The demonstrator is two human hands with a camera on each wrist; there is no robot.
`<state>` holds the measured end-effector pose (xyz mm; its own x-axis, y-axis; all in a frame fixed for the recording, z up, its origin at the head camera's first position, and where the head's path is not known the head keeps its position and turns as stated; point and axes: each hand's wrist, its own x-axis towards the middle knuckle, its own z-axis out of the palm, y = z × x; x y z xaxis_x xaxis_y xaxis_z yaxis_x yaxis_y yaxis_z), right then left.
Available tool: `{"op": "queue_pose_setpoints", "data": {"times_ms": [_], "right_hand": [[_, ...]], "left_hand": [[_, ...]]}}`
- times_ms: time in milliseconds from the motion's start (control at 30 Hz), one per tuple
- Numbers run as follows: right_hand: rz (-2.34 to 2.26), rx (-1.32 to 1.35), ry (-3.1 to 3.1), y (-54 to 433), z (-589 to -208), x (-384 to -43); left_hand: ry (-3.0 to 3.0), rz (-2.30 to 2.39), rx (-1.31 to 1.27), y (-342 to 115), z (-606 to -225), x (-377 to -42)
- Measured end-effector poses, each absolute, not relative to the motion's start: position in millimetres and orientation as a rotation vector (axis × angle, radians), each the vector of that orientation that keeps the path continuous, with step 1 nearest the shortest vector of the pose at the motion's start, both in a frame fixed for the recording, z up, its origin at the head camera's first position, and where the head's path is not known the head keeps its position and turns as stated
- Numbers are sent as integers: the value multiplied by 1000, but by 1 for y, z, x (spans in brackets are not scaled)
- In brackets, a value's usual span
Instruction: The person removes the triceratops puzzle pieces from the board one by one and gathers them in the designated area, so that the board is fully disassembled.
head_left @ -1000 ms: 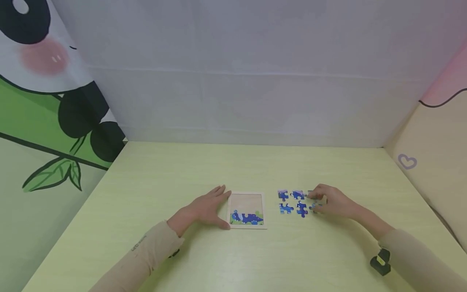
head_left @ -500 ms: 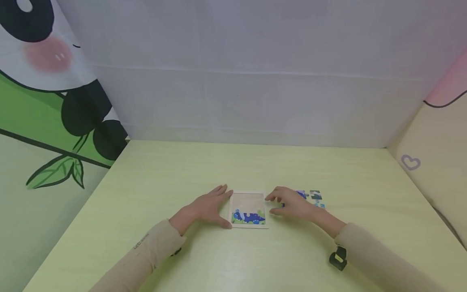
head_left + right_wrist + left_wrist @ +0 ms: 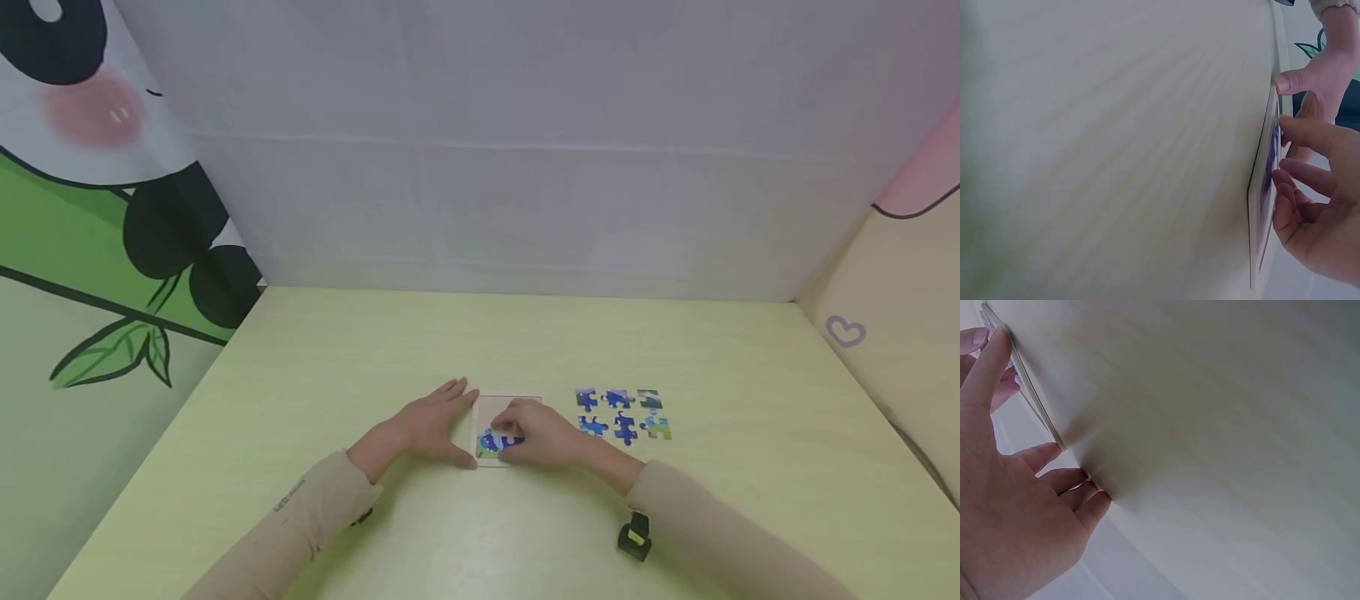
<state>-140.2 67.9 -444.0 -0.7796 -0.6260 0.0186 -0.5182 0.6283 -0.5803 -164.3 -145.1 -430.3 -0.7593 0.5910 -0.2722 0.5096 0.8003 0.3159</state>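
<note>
**Both hands at the puzzle tray**

The pale yellow-green wooden bench (image 3: 525,517) carries everything, closed in by grey cloth walls with a panda print on the person's left. Near its front middle lies the square wooden puzzle tray (image 3: 486,406), its lower row filled with a blue and green picture, its upper part bare wood.

The left hand (image 3: 426,429) lies flat on the bench against the tray's left edge, fingers straight and spread, thumb touching the tray's near corner. The right hand (image 3: 542,435) rests over the tray's lower right part, fingers curled down onto the picture; whether they pinch a piece cannot be told, since the hand hides it.

Just to the right of the tray, apart from both hands, six small blue loose puzzle pieces (image 3: 622,414) lie in two rows of three.
</note>
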Motion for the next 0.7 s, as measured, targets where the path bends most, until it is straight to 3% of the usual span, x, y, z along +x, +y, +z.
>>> {"op": "queue_pose_setpoints", "data": {"times_ms": [700], "right_hand": [[-969, -706, 2630, 49, -440, -140]], "left_hand": [[2628, 311, 857, -146, -430, -165]]}}
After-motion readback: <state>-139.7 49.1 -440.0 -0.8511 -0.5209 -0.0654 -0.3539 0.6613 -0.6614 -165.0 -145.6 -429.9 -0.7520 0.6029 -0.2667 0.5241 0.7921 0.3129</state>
